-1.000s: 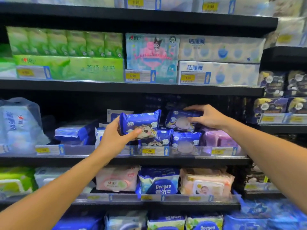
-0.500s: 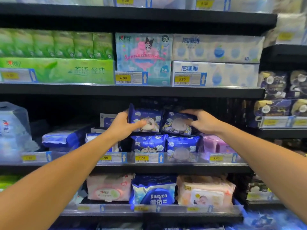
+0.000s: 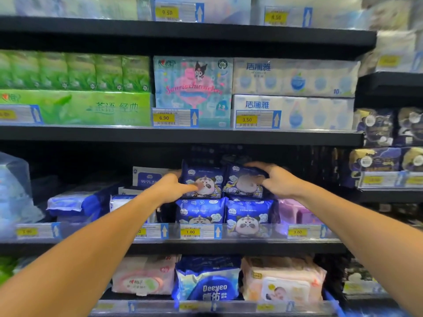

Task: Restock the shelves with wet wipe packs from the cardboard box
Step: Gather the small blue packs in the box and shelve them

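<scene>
Gripping upper-left blue pack (image 3: 202, 180) | left hand (image 3: 170, 187) | right hand (image 3: 278, 180) clasps upper-right blue pack (image 3: 243, 180)

Top shelf price tags: 9.50 (image 3: 166, 12) and 8.50 (image 3: 275, 17).
Pink-and-teal tissue pack (image 3: 193, 88): "Sanrio characters", tagged 6.90 (image 3: 164, 118).
White tissue packs (image 3: 295, 76): "洁澜雅" and "10", tagged 3.50 (image 3: 246, 120).
Middle shelf price tags: 1.00 (image 3: 190, 232), 3.00 (image 3: 297, 232).
White-and-blue pack (image 3: 146, 178): "99.9%".
Lower blue pack (image 3: 209, 284): "Deeyeo".

Both hands' fingers (image 3: 254, 167) blurred; leftmost price tag (image 3: 26, 231) illegible.
</scene>
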Motion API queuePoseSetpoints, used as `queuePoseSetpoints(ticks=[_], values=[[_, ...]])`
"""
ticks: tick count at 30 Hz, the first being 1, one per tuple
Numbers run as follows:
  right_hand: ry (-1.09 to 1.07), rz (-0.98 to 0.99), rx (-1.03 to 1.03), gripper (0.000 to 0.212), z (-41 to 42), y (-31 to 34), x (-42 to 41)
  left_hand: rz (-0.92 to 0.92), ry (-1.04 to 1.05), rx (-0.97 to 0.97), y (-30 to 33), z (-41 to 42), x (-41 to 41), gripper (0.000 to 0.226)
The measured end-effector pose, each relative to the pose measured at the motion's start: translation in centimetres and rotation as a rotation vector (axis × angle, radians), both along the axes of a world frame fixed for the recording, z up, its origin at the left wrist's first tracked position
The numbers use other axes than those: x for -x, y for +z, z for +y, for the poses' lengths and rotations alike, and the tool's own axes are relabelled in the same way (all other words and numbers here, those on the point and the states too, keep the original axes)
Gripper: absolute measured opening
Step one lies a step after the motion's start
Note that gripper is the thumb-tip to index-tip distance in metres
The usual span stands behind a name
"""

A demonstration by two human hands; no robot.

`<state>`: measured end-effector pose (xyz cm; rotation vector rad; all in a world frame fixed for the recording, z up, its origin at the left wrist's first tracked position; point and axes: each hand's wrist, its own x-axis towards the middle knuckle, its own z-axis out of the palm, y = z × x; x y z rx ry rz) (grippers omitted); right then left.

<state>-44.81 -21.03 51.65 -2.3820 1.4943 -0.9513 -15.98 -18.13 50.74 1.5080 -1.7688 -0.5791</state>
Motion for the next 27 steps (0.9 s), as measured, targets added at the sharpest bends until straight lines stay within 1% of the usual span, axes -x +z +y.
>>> queuePoseSetpoints(ticks=[2,5,7,9,11,13,15,19,21,23,25,27], values=[[-0.011,-0.033,-0.051,0.046,0.2,-0.2,-0.4,-0.012,0.007,0.035,0.1,-0.1,0.2,0.044],[-0.014,-0.08,-0.061,0.046,0.9,-0.6,-0.6,-0.017,0.041,0.143,-0.3,0.1,0.3,0.063],[-0.025,-0.036,-0.006,0.048,1.8,-0.5,-0.3,-0.023,0.062,0.202,-0.6,0.4,0.2,0.073],[-0.035,0.039,0.04,0.055,2.8,-0.3,0.2,-0.045,0.085,0.273,-0.8,0.5,-0.2,0.087],[-0.052,0.083,0.102,0.062,3.5,-0.5,0.8,-0.075,0.08,0.329,-0.9,0.8,-0.4,0.093],[-0.088,0.097,0.16,0.065,4.3,-1.1,1.4,-0.1,0.059,0.378,-1.2,1.5,-0.6,0.09],[-0.12,0.097,0.229,0.064,5.3,-2.0,1.6,-0.103,0.051,0.445,-1.8,2.3,-0.7,0.084],[-0.045,0.122,0.406,0.06,7.5,-5.6,1.4,-0.145,0.031,0.681,-4.3,4.5,-1.0,0.072],[0.003,0.186,0.467,0.057,8.5,-7.7,1.1,-0.231,-0.012,0.764,-6.0,5.6,-1.1,0.065],[0.019,0.29,0.495,0.055,9.3,-9.5,0.7,-0.367,-0.08,0.813,-7.8,6.7,-1.0,0.059],[-0.001,0.36,0.487,0.055,10.0,-10.7,0.2,-0.509,-0.12,0.831,-9.3,7.4,-0.8,0.054],[-0.058,0.385,0.485,0.057,10.5,-11.4,-0.2,-0.616,-0.115,0.818,-10.6,7.8,-0.6,0.052]])
